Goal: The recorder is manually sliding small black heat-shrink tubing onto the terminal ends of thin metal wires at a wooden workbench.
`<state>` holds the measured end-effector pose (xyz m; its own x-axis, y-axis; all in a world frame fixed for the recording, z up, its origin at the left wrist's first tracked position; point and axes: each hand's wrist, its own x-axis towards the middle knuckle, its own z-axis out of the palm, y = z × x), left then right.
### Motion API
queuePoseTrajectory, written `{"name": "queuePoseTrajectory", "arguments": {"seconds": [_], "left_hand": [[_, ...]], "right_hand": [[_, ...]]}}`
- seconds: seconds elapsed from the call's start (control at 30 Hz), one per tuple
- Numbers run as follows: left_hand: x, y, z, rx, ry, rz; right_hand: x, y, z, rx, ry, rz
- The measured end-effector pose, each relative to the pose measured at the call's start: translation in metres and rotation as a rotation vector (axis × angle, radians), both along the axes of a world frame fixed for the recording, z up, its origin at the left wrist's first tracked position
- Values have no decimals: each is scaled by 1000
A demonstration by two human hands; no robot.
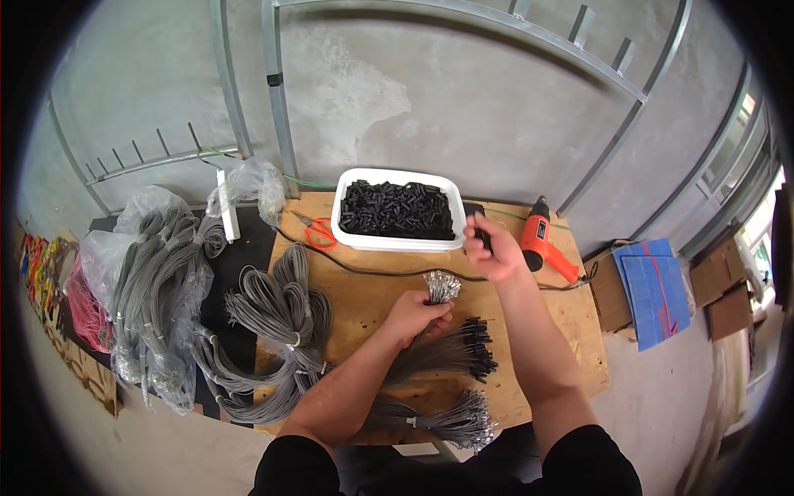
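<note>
My left hand (pixel 411 318) is closed around a bundle of grey wires, its silvery metal ends (pixel 442 286) sticking up above the fingers. My right hand (pixel 494 248) is raised by the right end of a white tub (pixel 397 242) filled with short black sleeves (pixel 397 208). Its fingers are curled in, with something dark between them and the palm that I cannot make out. Below my left hand, a fan of grey wires ends in black tips (pixel 478 349). Nearer me lies another wire bundle with bare metal ends (pixel 471 420).
An orange heat gun (pixel 542 246) lies on the right of the wooden table (pixel 571 331). Orange-handled scissors (pixel 320 235) sit left of the tub. A black cord (pixel 364 263) crosses the table. Coiled grey wire bundles (pixel 285 310) and bagged ones (pixel 157 289) fill the left.
</note>
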<state>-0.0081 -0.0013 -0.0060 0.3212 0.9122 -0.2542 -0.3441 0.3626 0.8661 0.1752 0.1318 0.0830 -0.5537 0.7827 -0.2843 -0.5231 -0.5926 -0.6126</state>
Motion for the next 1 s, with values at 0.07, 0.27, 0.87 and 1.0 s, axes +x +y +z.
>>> {"name": "queuePoseTrajectory", "arguments": {"seconds": [0.07,0.27,0.87,1.0], "left_hand": [[3,-2,5,-6,19,1],[0,-6,15,-22,-47,-4],[9,-7,18,74,198,-50],[7,-4,14,7,31,-88]], "right_hand": [[27,-31,-12,30,-119,27],[48,-106,-42,61,-342,21],[39,-116,-39,428,-699,-47],[41,-114,-44,414,-636,-40]]}}
